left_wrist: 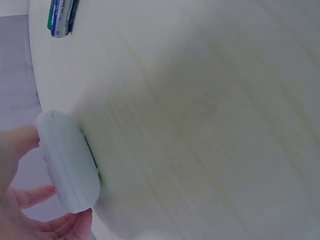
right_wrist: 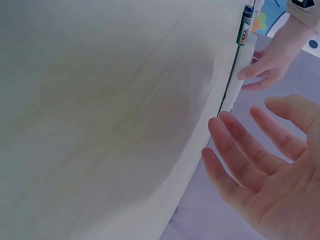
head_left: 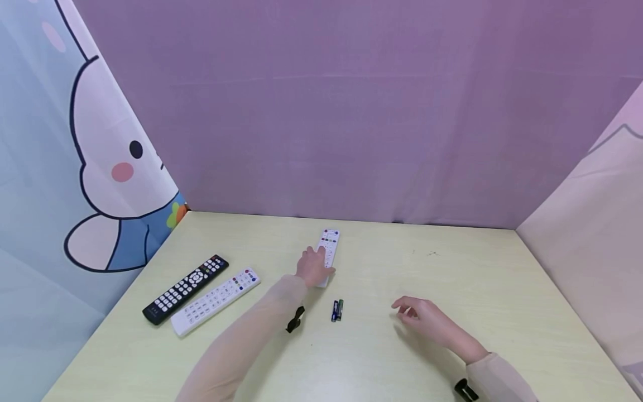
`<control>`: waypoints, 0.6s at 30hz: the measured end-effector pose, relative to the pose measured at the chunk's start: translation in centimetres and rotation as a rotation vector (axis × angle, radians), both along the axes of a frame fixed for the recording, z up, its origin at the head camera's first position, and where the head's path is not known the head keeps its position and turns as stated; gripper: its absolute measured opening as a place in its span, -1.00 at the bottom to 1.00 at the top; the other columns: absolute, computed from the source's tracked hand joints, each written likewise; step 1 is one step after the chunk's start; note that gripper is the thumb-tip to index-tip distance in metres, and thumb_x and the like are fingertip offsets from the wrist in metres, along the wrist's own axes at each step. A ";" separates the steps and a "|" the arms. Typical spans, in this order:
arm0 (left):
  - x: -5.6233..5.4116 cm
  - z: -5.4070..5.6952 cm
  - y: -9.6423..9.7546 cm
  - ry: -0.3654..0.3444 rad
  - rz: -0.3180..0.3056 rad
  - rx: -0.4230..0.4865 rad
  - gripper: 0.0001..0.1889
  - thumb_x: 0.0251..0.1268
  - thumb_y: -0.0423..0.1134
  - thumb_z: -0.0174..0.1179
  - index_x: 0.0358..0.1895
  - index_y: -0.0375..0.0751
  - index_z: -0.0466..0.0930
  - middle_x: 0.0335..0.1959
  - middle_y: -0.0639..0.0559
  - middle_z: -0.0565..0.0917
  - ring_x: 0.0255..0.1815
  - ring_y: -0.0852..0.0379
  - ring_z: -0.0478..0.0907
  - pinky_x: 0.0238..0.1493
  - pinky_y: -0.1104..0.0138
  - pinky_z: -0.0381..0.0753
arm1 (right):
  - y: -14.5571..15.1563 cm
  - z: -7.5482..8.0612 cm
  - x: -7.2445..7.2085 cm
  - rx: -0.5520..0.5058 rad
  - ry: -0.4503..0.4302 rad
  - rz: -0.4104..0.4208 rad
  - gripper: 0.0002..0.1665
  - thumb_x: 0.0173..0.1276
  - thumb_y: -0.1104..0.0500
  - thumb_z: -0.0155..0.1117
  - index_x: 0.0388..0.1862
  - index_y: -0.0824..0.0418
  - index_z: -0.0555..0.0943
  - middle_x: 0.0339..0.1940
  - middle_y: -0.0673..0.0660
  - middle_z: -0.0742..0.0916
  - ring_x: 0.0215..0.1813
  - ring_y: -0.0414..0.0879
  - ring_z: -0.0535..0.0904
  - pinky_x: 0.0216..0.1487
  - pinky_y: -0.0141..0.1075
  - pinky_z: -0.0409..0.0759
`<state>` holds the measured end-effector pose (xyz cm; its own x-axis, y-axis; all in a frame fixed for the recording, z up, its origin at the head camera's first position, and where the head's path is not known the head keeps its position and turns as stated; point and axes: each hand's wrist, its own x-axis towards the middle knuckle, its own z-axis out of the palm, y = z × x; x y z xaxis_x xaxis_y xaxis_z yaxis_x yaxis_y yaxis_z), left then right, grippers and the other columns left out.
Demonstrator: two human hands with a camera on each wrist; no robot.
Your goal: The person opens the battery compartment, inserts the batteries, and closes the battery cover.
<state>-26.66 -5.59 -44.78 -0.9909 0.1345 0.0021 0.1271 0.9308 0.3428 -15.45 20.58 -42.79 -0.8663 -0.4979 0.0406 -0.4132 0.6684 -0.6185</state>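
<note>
Near the back middle of the table, my left hand (head_left: 312,267) grips a white remote control (head_left: 329,240) by its sides, with the thumb along the right edge. The left wrist view shows the rounded end of this remote (left_wrist: 69,162) between thumb and fingers, close over the tabletop. Two small batteries (head_left: 337,311) lie side by side in front of it; one battery (right_wrist: 244,26) appears green with a blue end in the right wrist view. Further right, my right hand (head_left: 424,319) hovers over the table with loosely bent fingers and nothing in them.
At the left of the pale table (head_left: 382,368), a black remote control (head_left: 186,289) and a second white remote control (head_left: 216,301) lie slanted next to each other. A purple cloth (head_left: 351,123) hangs behind the table, and a cartoon-printed cloth (head_left: 40,234) hangs at the left.
</note>
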 end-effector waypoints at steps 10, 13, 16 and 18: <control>0.2 0.5 -0.4 -0.022 0.036 0.024 -0.44 -0.02 -0.05 0.26 0.03 -0.26 0.36 -0.28 -0.18 0.43 -0.34 -0.01 0.40 -0.40 0.23 0.52 | -0.2 0.1 0.0 -0.006 -0.010 0.004 -0.77 0.22 0.34 0.06 -0.13 0.30 0.53 -0.32 0.08 0.63 -0.33 -0.19 0.51 -0.35 -0.41 0.53; 0.2 0.7 -0.6 -0.050 0.050 0.049 -0.43 0.01 -0.06 0.25 0.09 -0.24 0.36 -0.24 -0.17 0.44 -0.34 0.00 0.40 -0.37 0.23 0.51 | -0.2 0.1 0.0 -0.008 -0.015 0.001 -0.77 0.23 0.34 0.06 -0.13 0.31 0.53 -0.32 0.09 0.63 -0.33 -0.19 0.51 -0.36 -0.41 0.53; 0.1 0.8 -0.9 -0.075 0.052 0.062 -0.43 0.04 -0.06 0.22 0.15 -0.20 0.35 -0.20 -0.17 0.47 -0.33 0.01 0.41 -0.36 0.24 0.50 | -0.2 0.1 0.0 -0.006 -0.015 -0.004 -0.77 0.23 0.34 0.06 -0.13 0.31 0.53 -0.32 0.09 0.63 -0.33 -0.19 0.52 -0.36 -0.41 0.53; -0.1 0.7 -1.2 -0.077 0.044 0.068 -0.43 0.06 -0.06 0.21 0.15 -0.19 0.36 -0.18 -0.17 0.49 -0.33 0.02 0.42 -0.38 0.25 0.49 | -0.2 0.1 0.0 -0.004 -0.010 -0.008 -0.77 0.23 0.33 0.06 -0.13 0.30 0.53 -0.31 0.09 0.64 -0.33 -0.20 0.52 -0.36 -0.42 0.53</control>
<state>-26.73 -6.75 -44.11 -0.9934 0.0935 -0.0665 0.0579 0.9092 0.4122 -15.41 20.36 -42.66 -0.8705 -0.4910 0.0343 -0.4018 0.6688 -0.6255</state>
